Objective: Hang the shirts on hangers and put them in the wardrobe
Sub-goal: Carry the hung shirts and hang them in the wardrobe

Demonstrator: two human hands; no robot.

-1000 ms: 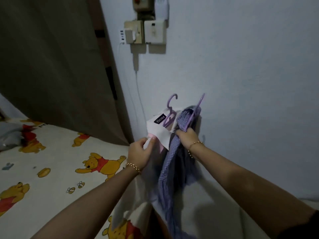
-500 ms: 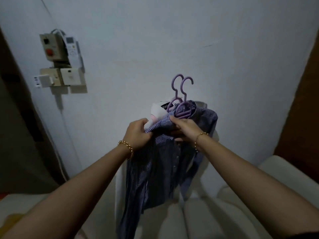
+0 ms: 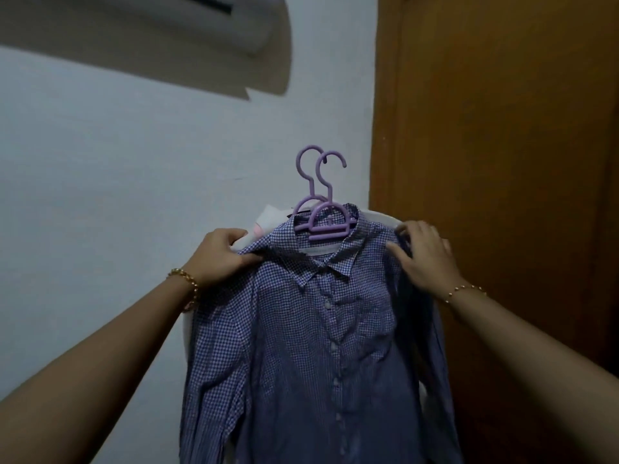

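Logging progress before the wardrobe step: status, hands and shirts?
Left hand pinching checked shirt at its shoulder; right hand on the other shoulder. Two purple hangers, white shirt behind. Brown wooden panel ahead, nothing blocking.

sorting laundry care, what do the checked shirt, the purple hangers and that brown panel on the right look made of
Checked shirt: thin woven fabric, probably cotton, matte; it creases and drapes softly.
Purple hangers: likely moulded plastic, smooth with uniform colour and rounded hooks.
Brown panel: looks like wood or wood veneer with a dull sheen; the grain is too blurred to be sure.
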